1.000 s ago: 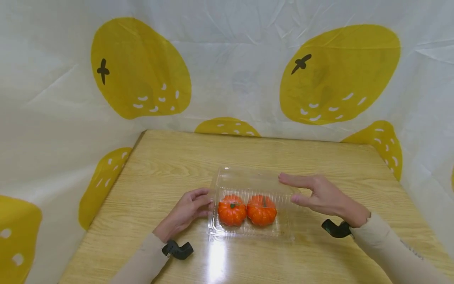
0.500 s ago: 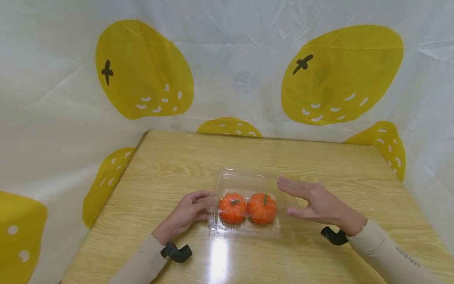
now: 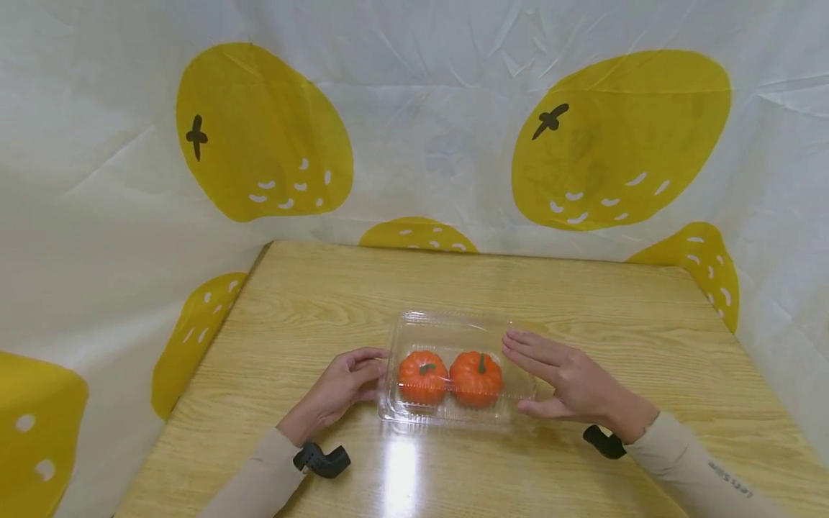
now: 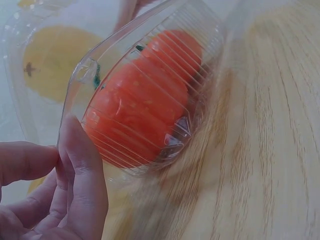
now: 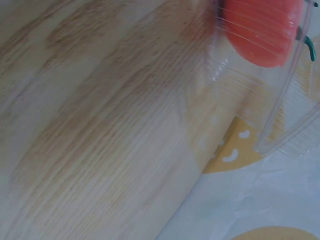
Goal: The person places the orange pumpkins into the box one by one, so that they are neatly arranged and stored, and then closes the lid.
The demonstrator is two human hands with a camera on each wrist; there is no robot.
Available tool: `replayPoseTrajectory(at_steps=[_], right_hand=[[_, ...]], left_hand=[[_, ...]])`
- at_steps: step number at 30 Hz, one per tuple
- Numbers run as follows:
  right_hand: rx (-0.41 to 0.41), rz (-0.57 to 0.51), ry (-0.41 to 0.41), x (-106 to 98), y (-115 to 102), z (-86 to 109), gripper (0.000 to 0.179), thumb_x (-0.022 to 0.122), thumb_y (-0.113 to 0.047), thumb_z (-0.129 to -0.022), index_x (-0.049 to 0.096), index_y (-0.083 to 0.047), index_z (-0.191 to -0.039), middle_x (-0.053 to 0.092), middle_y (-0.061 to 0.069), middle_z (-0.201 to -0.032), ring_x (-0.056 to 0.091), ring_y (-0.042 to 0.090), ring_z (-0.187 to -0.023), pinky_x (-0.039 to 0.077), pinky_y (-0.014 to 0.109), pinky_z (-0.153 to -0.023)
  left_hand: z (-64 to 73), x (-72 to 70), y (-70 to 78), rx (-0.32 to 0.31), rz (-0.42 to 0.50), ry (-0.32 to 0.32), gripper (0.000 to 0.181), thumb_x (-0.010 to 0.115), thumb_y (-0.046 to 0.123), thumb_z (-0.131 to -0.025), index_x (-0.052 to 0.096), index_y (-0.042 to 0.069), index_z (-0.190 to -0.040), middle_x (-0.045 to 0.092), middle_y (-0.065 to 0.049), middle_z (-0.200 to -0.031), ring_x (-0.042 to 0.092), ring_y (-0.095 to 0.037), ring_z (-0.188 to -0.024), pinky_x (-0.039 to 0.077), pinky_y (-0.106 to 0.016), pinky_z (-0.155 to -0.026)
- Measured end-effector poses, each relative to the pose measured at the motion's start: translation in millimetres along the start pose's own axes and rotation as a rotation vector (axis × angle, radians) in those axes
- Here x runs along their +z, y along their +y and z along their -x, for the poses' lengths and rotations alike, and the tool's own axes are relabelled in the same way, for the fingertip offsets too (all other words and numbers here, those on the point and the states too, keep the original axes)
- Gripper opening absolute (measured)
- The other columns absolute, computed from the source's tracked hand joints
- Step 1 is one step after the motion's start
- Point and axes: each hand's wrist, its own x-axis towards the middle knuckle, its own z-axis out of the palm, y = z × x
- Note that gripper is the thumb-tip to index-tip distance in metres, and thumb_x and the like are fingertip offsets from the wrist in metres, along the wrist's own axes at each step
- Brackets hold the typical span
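A clear plastic clamshell box (image 3: 447,419) rests on the table with two small orange pumpkins (image 3: 423,378) side by side inside. Its see-through lid (image 3: 447,327) slants over them, partly raised; lid and base form a narrow V in the right wrist view, beside one pumpkin (image 5: 262,32). At the box's left side my left hand (image 3: 343,385) pinches the rim between thumb and index finger, as the left wrist view shows. My right hand (image 3: 573,381) has its fingers extended against the lid's right side, thumb spread lower down. The right wrist view does not show that hand.
The wood-grain table (image 3: 311,288) extends around the box on all sides. A white cloth (image 3: 427,144) printed with yellow fruit hangs behind the table and along both sides. Black curved mounts (image 3: 322,460) sit at the wrists.
The lid has tipped lower over the pumpkins, its free edge coming nearer to me. My right hand has moved slightly left and down with it. The left hand stays at the rim.
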Motion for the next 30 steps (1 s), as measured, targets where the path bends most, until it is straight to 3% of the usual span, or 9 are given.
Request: replayPoseTrajectory(at_steps=[8,15,21,30], right_hand=[[-0.035,0.058,0.015,8.7,0.0,4.0,0.075,0.057,-0.058,-0.101,0.066,0.01,-0.129,0.057,0.019,-0.15,0.044,0.023,-0.152,0.029,0.028,-0.13],[-0.043,0.074,0.012,12.4,0.2,6.2,0.076,0.057,-0.059,-0.1,0.066,0.011,-0.129,0.055,0.019,-0.152,0.044,0.023,-0.152,0.028,0.03,-0.13],[-0.039,0.086,0.017,14.6,0.1,7.6,0.077,0.054,-0.06,-0.101,0.066,0.01,-0.129,0.061,0.022,-0.145,0.045,0.023,-0.152,0.029,0.029,-0.13],[-0.021,0.101,0.02,16.5,-0.7,9.4,0.077,0.055,-0.062,-0.1,0.066,0.008,-0.13,0.048,0.012,-0.159,0.045,0.022,-0.152,0.028,0.029,-0.13]], left_hand=[[-0.1,-1.1,-1.6,-0.003,0.011,0.009,0.044,0.058,0.012,-0.104,0.05,-0.004,-0.144,0.067,0.001,-0.111,0.067,-0.012,-0.097,0.062,-0.029,-0.083],[5.4,-3.2,-2.0,-0.042,0.015,0.029,0.04,0.057,0.022,-0.106,0.056,-0.002,-0.139,0.067,-0.002,-0.108,0.068,-0.015,-0.098,0.063,-0.032,-0.085],[19.3,-7.3,-1.0,-0.071,-0.015,-0.045,0.042,0.058,0.034,-0.105,0.061,-0.001,-0.128,0.067,-0.001,-0.102,0.067,-0.014,-0.09,0.063,-0.031,-0.082],[30.1,-5.6,-3.2,-0.057,-0.081,-0.183,0.031,0.062,0.025,-0.103,0.064,-0.003,-0.117,0.069,-0.001,-0.098,0.069,-0.013,-0.09,0.063,-0.027,-0.085]])
